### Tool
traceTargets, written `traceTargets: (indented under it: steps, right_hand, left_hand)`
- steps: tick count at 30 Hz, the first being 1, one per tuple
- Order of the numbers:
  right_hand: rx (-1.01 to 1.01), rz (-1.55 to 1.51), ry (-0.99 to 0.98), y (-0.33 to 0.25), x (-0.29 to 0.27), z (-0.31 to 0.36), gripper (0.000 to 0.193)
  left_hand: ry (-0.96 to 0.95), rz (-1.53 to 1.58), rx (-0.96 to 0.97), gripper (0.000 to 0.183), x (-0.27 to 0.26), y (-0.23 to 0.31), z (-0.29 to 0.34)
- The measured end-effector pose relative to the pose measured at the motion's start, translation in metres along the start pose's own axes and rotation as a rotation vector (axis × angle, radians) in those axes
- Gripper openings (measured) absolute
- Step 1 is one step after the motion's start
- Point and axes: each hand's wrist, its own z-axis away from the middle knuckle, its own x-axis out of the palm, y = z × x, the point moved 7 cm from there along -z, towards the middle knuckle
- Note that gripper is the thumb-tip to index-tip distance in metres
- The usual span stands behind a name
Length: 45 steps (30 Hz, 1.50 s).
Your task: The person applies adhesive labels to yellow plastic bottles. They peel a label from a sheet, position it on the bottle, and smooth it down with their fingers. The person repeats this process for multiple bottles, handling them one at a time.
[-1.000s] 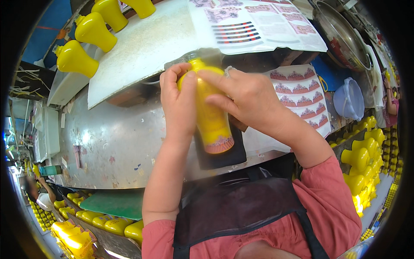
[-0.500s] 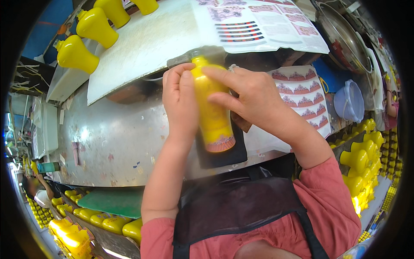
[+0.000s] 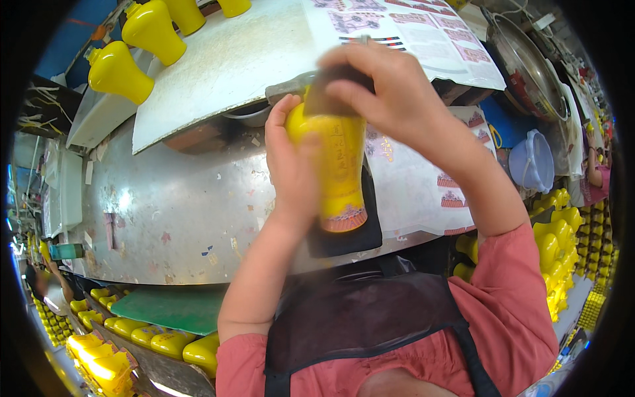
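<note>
A glossy yellow vase-shaped bottle [image 3: 344, 165] lies on a black cloth [image 3: 350, 247], its neck pointing away from me. Round its base runs a pink and purple patterned band [image 3: 346, 218], and faint dark markings show on its body. My left hand [image 3: 294, 162] wraps the bottle's left side near the shoulder, its fingers blurred. Over the bottle's shoulder, my right hand [image 3: 390, 76] grips a dark brown flat pad [image 3: 336, 89], smeared by motion. Hand and pad hide most of the neck, which lies by a grey rest [image 3: 286, 88].
Printed decal sheets lie at right [image 3: 413, 205] and on the raised white board [image 3: 218, 79]. Several yellow bottles [image 3: 119, 73] stand far left. A lilac bucket [image 3: 531, 162] and a metal pan [image 3: 529, 63] are at right. More yellow bottles fill racks beside a green board [image 3: 165, 309].
My right hand has lifted up and away from the bottle's side, bringing the brown pad over its shoulder. The bottle has shifted slightly right, and my left hand with it.
</note>
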Motion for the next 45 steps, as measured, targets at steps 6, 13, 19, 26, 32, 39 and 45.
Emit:
traceTargets:
  steps: [6, 13, 19, 26, 32, 39, 45]
  right_hand:
    - [-0.087, 0.009, -0.093, -0.008, 0.008, -0.016, 0.023]
    - [-0.281, 0.374, 0.079, -0.018, 0.007, -0.007, 0.015]
    - [-0.594, 0.276, 0.174, -0.065, 0.008, 0.065, 0.019]
    - [-0.473, 0.238, 0.147, -0.086, 0.019, 0.082, 0.013]
    - [-0.607, 0.223, -0.083, -0.11, 0.038, 0.105, 0.026]
    - [-0.498, 0.072, -0.116, -0.098, 0.023, 0.105, 0.015]
    - [0.141, 0.024, 0.241, -0.012, -0.014, 0.095, 0.024]
  left_hand:
    - [0.005, 0.012, 0.052, 0.058, 0.0, 0.009, -0.001]
    - [0.056, 0.246, -0.181, 0.043, -0.002, 0.006, -0.022]
    - [0.067, 0.529, -0.336, 0.036, -0.004, 0.001, -0.024]
    - [0.085, 0.681, -0.341, 0.024, -0.004, 0.0, -0.025]
    - [0.012, 0.601, -0.233, 0.031, -0.004, 0.008, -0.016]
    - [-0.012, -0.168, 0.078, 0.059, -0.001, 0.004, -0.001]
    - [-0.117, -0.249, -0.028, 0.086, -0.002, -0.012, 0.032]
